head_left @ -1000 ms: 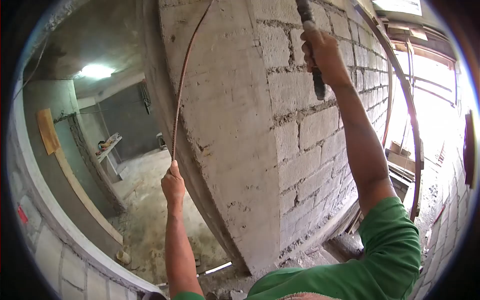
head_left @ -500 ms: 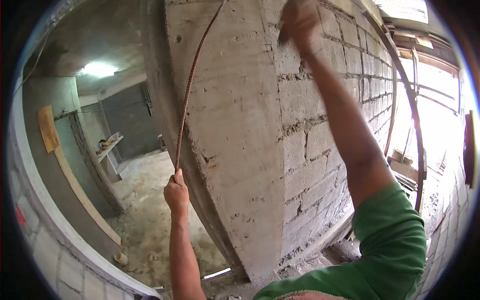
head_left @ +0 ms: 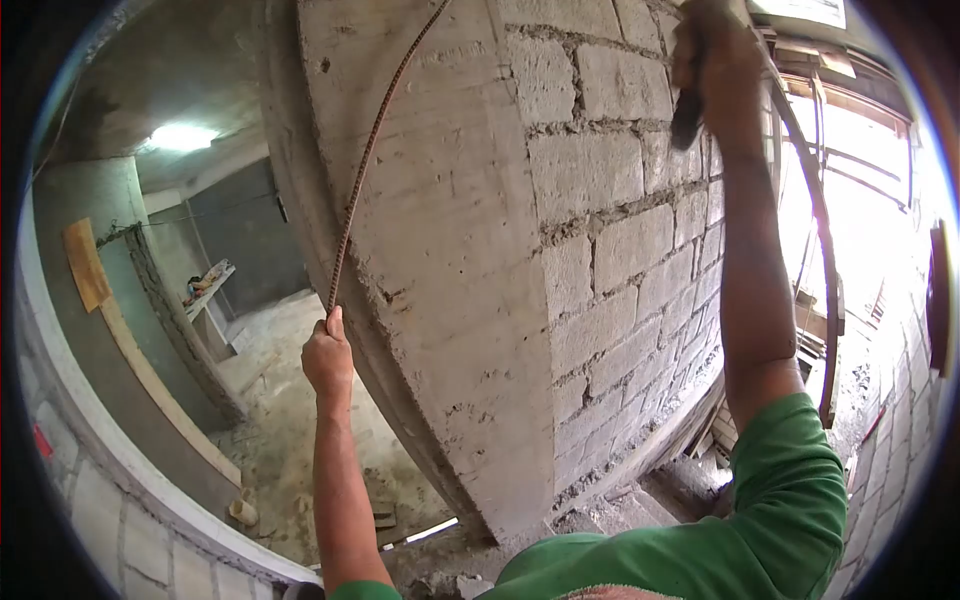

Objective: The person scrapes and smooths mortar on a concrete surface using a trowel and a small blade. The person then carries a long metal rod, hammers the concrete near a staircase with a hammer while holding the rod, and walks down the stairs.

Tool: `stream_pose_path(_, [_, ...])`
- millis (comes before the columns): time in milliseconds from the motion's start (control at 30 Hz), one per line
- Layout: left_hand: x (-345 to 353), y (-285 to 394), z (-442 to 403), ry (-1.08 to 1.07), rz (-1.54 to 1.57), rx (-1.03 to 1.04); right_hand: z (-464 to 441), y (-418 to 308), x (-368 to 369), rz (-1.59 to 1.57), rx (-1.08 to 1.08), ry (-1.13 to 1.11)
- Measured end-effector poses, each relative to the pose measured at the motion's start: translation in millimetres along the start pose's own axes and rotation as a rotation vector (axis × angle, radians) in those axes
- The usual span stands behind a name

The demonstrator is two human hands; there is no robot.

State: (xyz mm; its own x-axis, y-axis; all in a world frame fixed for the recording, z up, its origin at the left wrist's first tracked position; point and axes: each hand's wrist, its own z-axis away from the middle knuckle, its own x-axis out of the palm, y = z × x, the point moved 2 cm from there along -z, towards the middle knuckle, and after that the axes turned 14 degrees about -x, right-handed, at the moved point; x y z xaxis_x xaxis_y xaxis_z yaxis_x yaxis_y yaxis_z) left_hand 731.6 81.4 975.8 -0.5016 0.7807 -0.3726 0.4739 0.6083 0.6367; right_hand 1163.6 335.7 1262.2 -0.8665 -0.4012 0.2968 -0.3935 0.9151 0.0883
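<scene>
My left hand (head_left: 328, 362) is closed around the lower end of a ribbed steel rebar (head_left: 370, 143). From the fist the bar curves up along the left edge of the concrete column (head_left: 440, 260) and leaves the top of the view. Raised high at the upper right, my right hand (head_left: 728, 75) grips a dark-handled tool (head_left: 686, 120). The handle's end sticks out below the fist; motion blurs the hand, and the tool's upper part cannot be made out. Behind this arm stands a concrete block wall (head_left: 590, 180) with rough mortar joints.
Left of the column, an opening leads to a room with a dusty floor (head_left: 280, 400), a lit lamp (head_left: 183, 136) and a small shelf (head_left: 210, 285). A long wooden plank (head_left: 165, 390) leans at the left. Curved timber (head_left: 825, 250) and rubble (head_left: 690, 490) are at the right.
My right hand has moved right with the tool, and the handle shows more clearly. My left hand, still on the rebar, appears slightly farther left and higher. The view has shifted a little.
</scene>
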Motion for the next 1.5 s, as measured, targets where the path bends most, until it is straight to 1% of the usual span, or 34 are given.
stream_pose_path(67, [-2.7, -0.6, 0.4, 0.012, -0.013, 0.013, -26.9, -28.4, -5.8, -0.110, -0.178, 0.184])
stream_pose_path(133, [-2.6, -0.2, 2.1, 0.019, -0.030, 0.000, -27.7, -25.0, 2.4, -0.169, -0.267, 0.272])
stream_pose_path(267, [0.5, -2.0, -1.5, 0.038, -0.044, 0.013, 35.8, 35.3, 74.4, 1.023, -0.688, -0.141])
stream_pose_path(300, [-0.8, -3.0, -1.3, 0.031, -0.047, 0.007, 61.7, 62.2, 86.3, 0.861, -0.492, -0.426])
stream_pose_path(333, [-2.2, -2.6, -1.1, 0.040, -0.038, 0.019, 89.4, 89.5, 97.8, 0.690, -0.213, -0.684])
stream_pose_path(367, [-4.1, -3.6, 1.1, 0.049, -0.030, 0.028, 118.6, 115.4, 108.0, 0.580, 0.065, -0.872])
stream_pose_path(400, [-11.7, -1.7, 3.2, 0.078, -0.032, 0.015, 148.1, 150.6, 103.2, 0.414, -0.026, -0.499])
stream_pose_path(433, [-14.2, 0.0, -0.9, 0.084, -0.028, 0.004, 137.0, 138.1, 94.7, 0.408, -0.037, -0.505])
stream_pose_path(500, [-21.0, -5.2, -5.0, 0.109, -0.016, 0.073, 116.8, 96.7, 71.3, 0.258, 0.378, -0.485])
stream_pose_path(567, [-20.8, -0.7, -8.6, 0.130, -0.010, 0.091, 92.8, 83.5, 62.1, 0.189, 0.344, -0.414])
stream_pose_path(633, [-21.1, -3.4, -7.7, 0.138, -0.058, 0.064, 65.7, 73.6, 50.9, 0.271, -0.117, -0.254])
stream_pose_path(667, [-14.8, -6.9, -9.9, 0.137, -0.063, 0.065, 57.8, 48.2, 45.6, 0.145, -0.389, -0.275])
stream_pose_path(733, [-10.4, -8.2, -9.0, 0.155, -0.084, 0.062, 20.9, 4.3, 40.6, 0.061, -0.432, -0.052])
stream_pose_path(767, [-6.6, -6.6, -9.0, 0.171, -0.099, 0.063, 6.3, -10.9, 39.7, 0.061, -0.498, 0.059])
stream_pose_path(800, [-4.9, -4.4, -9.6, 0.172, -0.092, 0.062, 5.0, -9.8, 45.2, 0.112, -0.527, 0.096])
stream_pose_path(833, [-6.2, -3.4, -9.1, 0.178, -0.108, 0.055, 5.2, -4.2, 54.1, 0.205, -0.558, 0.104])
stream_pose_path(867, [-7.0, -4.8, -8.8, 0.183, -0.128, 0.046, 14.6, 9.6, 67.5, 0.353, -0.582, 0.051])
stream_pose_path(933, [-4.6, -7.2, -11.6, 0.181, -0.132, 0.045, 51.6, 57.8, 103.6, 0.706, -0.593, -0.209])
stream_pose_path(967, [-5.7, -8.7, -10.6, 0.178, -0.134, 0.053, 75.8, 89.7, 117.1, 0.739, -0.487, -0.413])
stream_pose_path(1000, [-8.6, -7.7, -7.3, 0.171, -0.133, 0.051, 100.6, 120.6, 123.4, 0.652, -0.294, -0.607])
stream_pose_path(1033, [-13.2, -4.4, -3.4, 0.188, -0.108, 0.060, 120.0, 133.2, 123.3, 0.549, -0.106, -0.714])
stream_pose_path(1067, [-19.0, -1.4, -4.3, 0.209, -0.088, 0.081, 137.3, 120.9, 112.4, 0.610, -0.049, -0.581])
stream_pose_path(1100, [-20.0, 1.4, -8.1, 0.225, -0.076, 0.068, 127.6, 113.3, 111.7, 0.603, -0.073, -0.580])
stream_pose_path(1133, [-20.5, 0.3, -13.0, 0.213, -0.065, 0.057, 116.8, 102.4, 110.0, 0.529, 0.007, -0.623])
stream_pose_path(1167, [-17.8, -4.1, -5.4, 0.163, -0.071, 0.068, 127.3, 95.3, 93.6, 0.471, 0.130, -0.670])
stream_pose_path(1200, [-17.1, -3.3, -2.2, 0.169, -0.066, 0.076, 133.7, 99.5, 85.9, 0.499, 0.070, -0.628])
stream_pose_path(1233, [-16.9, -2.4, -2.6, 0.125, -0.101, 0.034, 132.2, 97.3, 82.9, 0.497, 0.046, -0.606])
stream_pose_path(1267, [-17.5, -3.3, -1.4, 0.072, -0.142, -0.005, 139.8, 92.6, 75.2, 0.448, 0.087, -0.532])
stream_pose_path(1300, [-20.7, -1.3, 1.1, 0.082, -0.136, 0.003, 146.7, 90.9, 68.3, 0.401, 0.129, -0.463])
stream_pose_path(1333, [-23.0, 0.7, 4.4, 0.034, -0.111, -0.019, 147.8, 88.4, 64.9, 0.359, 0.138, -0.413])
stream_pose_path(1367, [-25.2, 2.1, 7.5, -0.022, -0.090, -0.041, 146.4, 86.6, 60.0, 0.366, 0.138, -0.407])
stream_pose_path(1433, [-29.3, 4.3, 9.0, -0.030, -0.095, -0.010, 145.1, 84.5, 49.4, 0.101, 0.492, -0.373])
stream_pose_path(1467, [-30.7, 3.5, 6.7, -0.094, -0.040, 0.041, 145.4, 82.2, 47.7, -0.015, 0.528, -0.333])
stream_pose_path(1500, [-31.1, 1.2, 5.0, -0.156, 0.012, 0.089, 144.4, 78.6, 44.4, -0.012, 0.531, -0.336])
